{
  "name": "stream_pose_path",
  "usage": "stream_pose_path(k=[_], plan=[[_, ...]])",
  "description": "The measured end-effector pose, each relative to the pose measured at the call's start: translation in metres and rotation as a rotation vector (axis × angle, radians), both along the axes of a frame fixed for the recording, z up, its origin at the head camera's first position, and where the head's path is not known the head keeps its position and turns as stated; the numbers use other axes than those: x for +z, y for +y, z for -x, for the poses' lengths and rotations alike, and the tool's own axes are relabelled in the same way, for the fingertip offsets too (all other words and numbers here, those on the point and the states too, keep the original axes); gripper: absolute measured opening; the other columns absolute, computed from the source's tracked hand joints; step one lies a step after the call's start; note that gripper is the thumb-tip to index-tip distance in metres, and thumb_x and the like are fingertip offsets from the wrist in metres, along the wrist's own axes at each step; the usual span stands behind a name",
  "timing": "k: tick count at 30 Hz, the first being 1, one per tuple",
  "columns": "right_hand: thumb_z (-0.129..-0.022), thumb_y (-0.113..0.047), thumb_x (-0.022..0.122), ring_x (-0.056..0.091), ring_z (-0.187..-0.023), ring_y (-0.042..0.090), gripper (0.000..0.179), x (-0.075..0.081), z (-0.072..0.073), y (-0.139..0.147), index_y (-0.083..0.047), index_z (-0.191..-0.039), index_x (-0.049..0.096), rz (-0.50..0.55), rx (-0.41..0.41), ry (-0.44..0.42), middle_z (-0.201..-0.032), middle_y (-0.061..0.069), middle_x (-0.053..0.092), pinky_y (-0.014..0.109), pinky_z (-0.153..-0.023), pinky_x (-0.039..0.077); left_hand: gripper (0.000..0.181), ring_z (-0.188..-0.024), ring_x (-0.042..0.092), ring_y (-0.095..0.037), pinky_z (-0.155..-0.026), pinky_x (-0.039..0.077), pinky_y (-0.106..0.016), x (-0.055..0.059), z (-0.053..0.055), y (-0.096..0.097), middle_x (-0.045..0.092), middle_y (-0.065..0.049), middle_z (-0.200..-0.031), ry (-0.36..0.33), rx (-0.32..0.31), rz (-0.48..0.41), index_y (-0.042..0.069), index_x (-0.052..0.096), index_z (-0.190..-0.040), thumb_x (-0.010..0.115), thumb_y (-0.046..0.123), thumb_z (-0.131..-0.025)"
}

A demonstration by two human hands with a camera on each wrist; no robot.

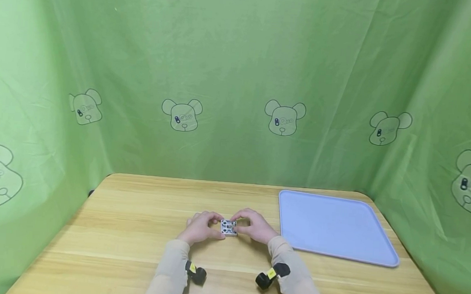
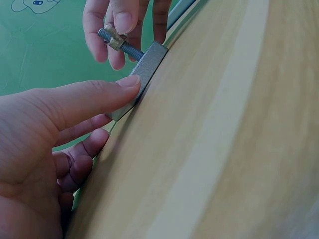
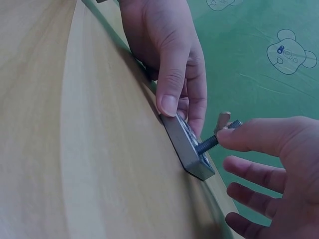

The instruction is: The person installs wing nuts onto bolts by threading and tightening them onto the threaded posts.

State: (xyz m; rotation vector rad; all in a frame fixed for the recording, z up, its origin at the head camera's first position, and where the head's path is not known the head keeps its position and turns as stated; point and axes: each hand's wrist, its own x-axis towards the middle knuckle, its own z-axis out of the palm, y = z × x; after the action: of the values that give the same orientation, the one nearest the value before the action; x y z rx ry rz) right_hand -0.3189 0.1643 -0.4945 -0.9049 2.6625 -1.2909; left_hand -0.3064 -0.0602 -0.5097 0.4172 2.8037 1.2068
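Observation:
A small square metal block [image 1: 224, 231] with several dark round holes in its top lies on the table, between both hands. From its top stands a threaded bolt [image 2: 132, 52] that carries a brass-coloured wing nut [image 2: 115, 40]. My left hand [image 1: 199, 228] holds the block from the left, its thumb [image 2: 130, 81] along the near side and the fingers partly hidden behind. On the other side my right hand [image 1: 256, 227] pinches the wing nut [image 3: 223, 121] with the thumb in front, while its lower fingers spread apart beside the block.
A light purple tray [image 1: 336, 227] with a raised rim lies on the right of the wooden table [image 1: 131, 231], just beyond the right forearm. Green curtains [image 1: 235, 156] printed with bear heads enclose the back and sides. Black cameras [image 1: 198, 275] are strapped to both wrists.

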Motion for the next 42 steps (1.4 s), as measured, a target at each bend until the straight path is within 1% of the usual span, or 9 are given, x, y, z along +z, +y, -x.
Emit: stream_pose_path(k=[4, 8, 17, 21, 25, 28, 31, 37, 42], plan=[[-0.083, -0.012, 0.072, 0.059, -0.110, 0.029, 0.016, -0.0002, 0.0001, -0.0007, -0.012, -0.099, 0.070, 0.004, 0.001, 0.002, -0.111, 0.007, 0.067, 0.056, -0.101, 0.040, 0.054, -0.099, 0.049, -0.019, -0.087, 0.029, -0.042, -0.0003, -0.0001, 0.0000, 0.064, 0.001, -0.107, 0.000, -0.005, 0.000, 0.022, 0.067, -0.115, 0.084, 0.038, -0.067], [-0.082, -0.011, 0.072, 0.059, -0.110, 0.029, 0.015, -0.0005, -0.0002, -0.0018, -0.012, -0.097, 0.069, 0.011, -0.009, -0.004, -0.111, 0.008, 0.067, 0.057, -0.101, 0.040, 0.055, -0.099, 0.049, -0.019, -0.087, 0.029, -0.042, -0.0004, 0.0001, 0.0004, 0.064, 0.001, -0.107, 0.000, -0.006, -0.003, 0.022, 0.067, -0.116, 0.084, 0.038, -0.067], [-0.081, -0.016, 0.075, 0.058, -0.106, 0.024, 0.013, 0.0006, -0.0026, -0.0067, -0.014, -0.088, 0.063, -0.011, -0.092, -0.035, -0.103, 0.003, 0.066, 0.053, -0.099, 0.042, 0.055, -0.101, 0.049, -0.019, -0.089, 0.029, -0.042, 0.0004, 0.0001, 0.0003, 0.064, 0.002, -0.107, -0.009, 0.004, -0.005, 0.023, 0.066, -0.117, 0.084, 0.040, -0.068], [-0.082, -0.020, 0.074, 0.058, -0.110, 0.028, 0.015, 0.0010, -0.0032, -0.0065, -0.014, -0.092, 0.063, -0.010, -0.098, -0.056, -0.106, 0.004, 0.066, 0.055, -0.100, 0.042, 0.055, -0.100, 0.049, -0.019, -0.088, 0.029, -0.042, -0.0003, 0.0004, 0.0002, 0.064, 0.002, -0.107, -0.003, 0.001, -0.004, 0.023, 0.066, -0.117, 0.084, 0.039, -0.068], [-0.087, -0.022, 0.070, 0.056, -0.118, 0.033, 0.015, 0.0026, -0.0033, -0.0038, -0.016, -0.099, 0.064, 0.037, -0.111, -0.088, -0.114, 0.006, 0.066, 0.058, -0.102, 0.040, 0.055, -0.100, 0.049, -0.019, -0.089, 0.029, -0.042, -0.0013, 0.0005, 0.0000, 0.064, 0.002, -0.107, -0.002, 0.001, 0.001, 0.023, 0.066, -0.118, 0.084, 0.039, -0.068], [-0.090, -0.018, 0.063, 0.054, -0.120, 0.035, 0.013, 0.0042, -0.0029, -0.0018, -0.014, -0.102, 0.063, 0.060, -0.116, -0.086, -0.117, 0.008, 0.065, 0.057, -0.102, 0.042, 0.055, -0.099, 0.049, -0.019, -0.088, 0.029, -0.041, -0.0022, 0.0005, 0.0000, 0.065, 0.002, -0.106, -0.001, 0.004, 0.001, 0.024, 0.067, -0.117, 0.084, 0.039, -0.067], [-0.090, -0.013, 0.059, 0.054, -0.120, 0.036, 0.015, 0.0041, -0.0019, -0.0006, -0.012, -0.104, 0.064, 0.060, -0.105, -0.067, -0.118, 0.009, 0.065, 0.057, -0.101, 0.042, 0.055, -0.099, 0.049, -0.019, -0.087, 0.029, -0.041, -0.0027, 0.0006, -0.0001, 0.065, 0.002, -0.106, 0.001, 0.006, 0.001, 0.023, 0.067, -0.117, 0.084, 0.038, -0.067], [-0.086, -0.006, 0.063, 0.054, -0.118, 0.036, 0.022, 0.0021, -0.0012, -0.0006, -0.009, -0.108, 0.064, 0.052, -0.085, -0.058, -0.118, 0.011, 0.064, 0.058, -0.102, 0.041, 0.055, -0.099, 0.049, -0.018, -0.089, 0.030, -0.044, -0.0023, 0.0009, -0.0003, 0.065, 0.003, -0.106, 0.003, 0.004, -0.006, 0.024, 0.067, -0.118, 0.084, 0.039, -0.067], [-0.084, -0.008, 0.068, 0.054, -0.119, 0.036, 0.030, -0.0005, -0.0012, -0.0016, -0.009, -0.114, 0.064, 0.042, -0.053, -0.063, -0.121, 0.011, 0.064, 0.058, -0.104, 0.039, 0.055, -0.100, 0.050, -0.018, -0.089, 0.030, -0.043, -0.0021, 0.0014, -0.0002, 0.065, 0.003, -0.107, 0.004, 0.001, -0.003, 0.024, 0.067, -0.118, 0.084, 0.040, -0.068]])
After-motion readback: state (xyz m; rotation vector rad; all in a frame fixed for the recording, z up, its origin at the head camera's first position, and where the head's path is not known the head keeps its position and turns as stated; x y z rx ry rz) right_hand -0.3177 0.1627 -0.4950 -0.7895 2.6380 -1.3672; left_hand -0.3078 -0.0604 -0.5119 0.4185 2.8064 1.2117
